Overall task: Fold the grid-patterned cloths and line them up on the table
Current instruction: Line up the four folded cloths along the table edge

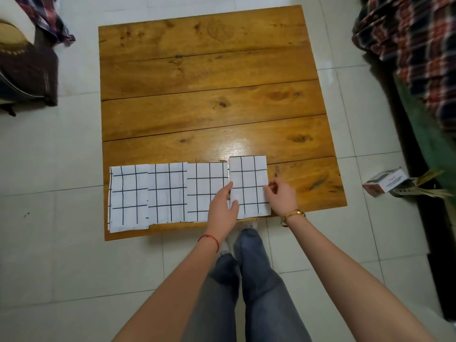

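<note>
Four folded grid-patterned cloths along the lower edge of the wooden table (pixel 209 95). The fourth cloth (pixel 249 186), lower centre of the frame, lies with its long axis running up the frame and sits slightly higher than its three neighbours. Left hand (pixel 222 208), fingers straight, rests along its left edge, over the third cloth (pixel 204 191); right hand (pixel 281 196) pinches its right edge. Aligning it probably means sliding it down the frame, both hands equally near
</note>
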The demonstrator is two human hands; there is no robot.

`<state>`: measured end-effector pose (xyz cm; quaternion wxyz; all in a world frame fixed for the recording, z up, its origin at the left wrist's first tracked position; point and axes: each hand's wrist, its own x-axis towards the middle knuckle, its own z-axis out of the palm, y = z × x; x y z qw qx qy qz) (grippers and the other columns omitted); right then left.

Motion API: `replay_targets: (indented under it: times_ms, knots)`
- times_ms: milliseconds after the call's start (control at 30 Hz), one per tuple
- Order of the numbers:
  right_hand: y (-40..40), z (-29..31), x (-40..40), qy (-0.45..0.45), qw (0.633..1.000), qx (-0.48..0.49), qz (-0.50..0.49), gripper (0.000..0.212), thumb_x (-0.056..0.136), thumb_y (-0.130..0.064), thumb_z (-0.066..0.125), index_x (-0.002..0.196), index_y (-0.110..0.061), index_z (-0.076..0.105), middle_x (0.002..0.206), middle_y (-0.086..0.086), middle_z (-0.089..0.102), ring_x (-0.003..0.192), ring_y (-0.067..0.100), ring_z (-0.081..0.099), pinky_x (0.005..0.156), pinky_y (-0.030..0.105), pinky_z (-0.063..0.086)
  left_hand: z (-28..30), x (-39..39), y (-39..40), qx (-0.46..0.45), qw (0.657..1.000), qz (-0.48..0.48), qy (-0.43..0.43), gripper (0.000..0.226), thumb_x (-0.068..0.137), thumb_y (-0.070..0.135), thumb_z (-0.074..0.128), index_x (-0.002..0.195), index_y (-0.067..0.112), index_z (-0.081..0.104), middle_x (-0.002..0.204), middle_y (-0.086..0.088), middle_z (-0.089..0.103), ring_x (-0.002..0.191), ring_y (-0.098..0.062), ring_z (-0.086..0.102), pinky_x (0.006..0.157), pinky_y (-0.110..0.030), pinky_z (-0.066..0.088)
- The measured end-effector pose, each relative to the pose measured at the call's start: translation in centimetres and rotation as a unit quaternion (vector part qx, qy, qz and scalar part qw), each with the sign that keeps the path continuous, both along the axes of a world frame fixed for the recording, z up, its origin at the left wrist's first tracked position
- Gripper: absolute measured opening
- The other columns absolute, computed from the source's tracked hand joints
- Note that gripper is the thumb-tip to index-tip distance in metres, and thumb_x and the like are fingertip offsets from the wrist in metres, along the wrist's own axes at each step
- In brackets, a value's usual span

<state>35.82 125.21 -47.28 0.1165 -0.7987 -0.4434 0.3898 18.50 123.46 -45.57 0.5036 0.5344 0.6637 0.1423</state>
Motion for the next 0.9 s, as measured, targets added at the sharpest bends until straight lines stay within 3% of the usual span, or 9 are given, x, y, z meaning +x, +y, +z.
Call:
replay_targets:
  times_ms: [100, 167, 333, 733, 900]
  knots:
    - [-0.4, 0.2, 0.2, -0.040, 0.999, 0.016, 0.028, 0.029, 0.094, -0.021, 0.050, 0.119, -0.011, 0.058, 0.104, 0.007, 0.063, 0.093, 0.022, 0.060, 0.078, 0.033, 0.051, -0.2, -0.3, -0.6, 0.047, 0.996, -0.036, 0.067, 0.052, 0.096, 0.013, 0.046, 0.147, 0.014, 0.036, 0.145, -0.001, 0.042, 0.132, -0.018, 0.037, 0.112, -0.033, 0.033]
    - [-1.0, 0.4, 0.4, -0.090, 0.993, 0.041, 0.059, 0.032, 0.096, -0.018, 0.047, 0.126, -0.009, 0.054, 0.118, 0.012, 0.056, 0.107, 0.025, 0.051, 0.088, 0.033, 0.043, -0.1, -0.3, -1.2, 0.060, 0.988, -0.061, 0.125, 0.054, 0.096, 0.014, 0.046, 0.148, 0.013, 0.033, 0.144, -0.003, 0.040, 0.129, -0.020, 0.036, 0.109, -0.035, 0.036]
    - [-2.8, 0.1, 0.2, -0.198, 0.967, 0.039, 0.156, 0.044, 0.093, -0.016, 0.047, 0.136, -0.009, 0.044, 0.125, 0.014, 0.049, 0.109, 0.028, 0.043, 0.089, 0.034, 0.039, -0.2, 0.3, -2.6, 0.054, 0.963, -0.122, 0.235, 0.056, 0.095, 0.015, 0.043, 0.148, 0.014, 0.028, 0.139, -0.006, 0.040, 0.120, -0.022, 0.040, 0.097, -0.033, 0.041]
    - [-3.8, -0.3, -1.7, -0.206, 0.961, 0.023, 0.184, 0.052, 0.087, -0.015, 0.049, 0.137, -0.004, 0.040, 0.126, 0.017, 0.047, 0.107, 0.029, 0.045, 0.086, 0.036, 0.040, -0.9, 0.7, -3.2, 0.030, 0.957, -0.151, 0.245, 0.056, 0.096, 0.016, 0.043, 0.149, 0.013, 0.026, 0.145, -0.005, 0.034, 0.126, -0.023, 0.037, 0.099, -0.036, 0.040]
    - [-3.6, 0.5, -2.3, -0.223, 0.954, 0.065, 0.190, 0.052, 0.082, -0.011, 0.053, 0.133, -0.004, 0.046, 0.117, 0.017, 0.052, 0.101, 0.031, 0.050, 0.081, 0.038, 0.044, -0.3, -0.9, -3.0, 0.053, 0.960, -0.120, 0.246, 0.054, 0.096, 0.014, 0.044, 0.148, 0.014, 0.030, 0.146, -0.005, 0.035, 0.129, -0.022, 0.037, 0.103, -0.036, 0.039]
